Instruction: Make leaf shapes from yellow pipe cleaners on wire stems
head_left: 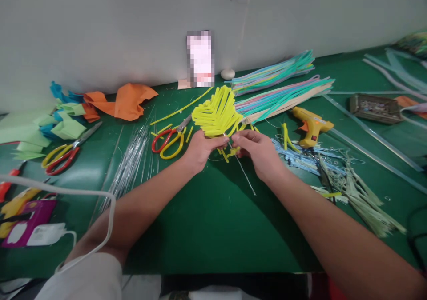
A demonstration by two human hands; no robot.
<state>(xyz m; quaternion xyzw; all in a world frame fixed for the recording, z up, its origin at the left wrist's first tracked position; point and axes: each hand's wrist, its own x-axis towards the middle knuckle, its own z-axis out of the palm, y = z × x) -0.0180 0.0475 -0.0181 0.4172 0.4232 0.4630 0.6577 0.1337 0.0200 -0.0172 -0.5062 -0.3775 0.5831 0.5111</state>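
A woven yellow straw leaf [217,111] is held up over the green table [207,224]. My left hand [199,150] is closed on its lower edge. My right hand [258,152] pinches the base of the leaf, where a thin silver wire [245,175] runs down towards me. Short yellow straw offcuts [224,154] lie under the hands.
Red-and-yellow scissors [168,141] lie left of my hands, a second pair [63,154] further left. A bundle of silver wires [131,166], coloured paper [128,101], bundles of coloured straws [283,93], a yellow glue gun [312,124] and a white cable [60,189] surround the work.
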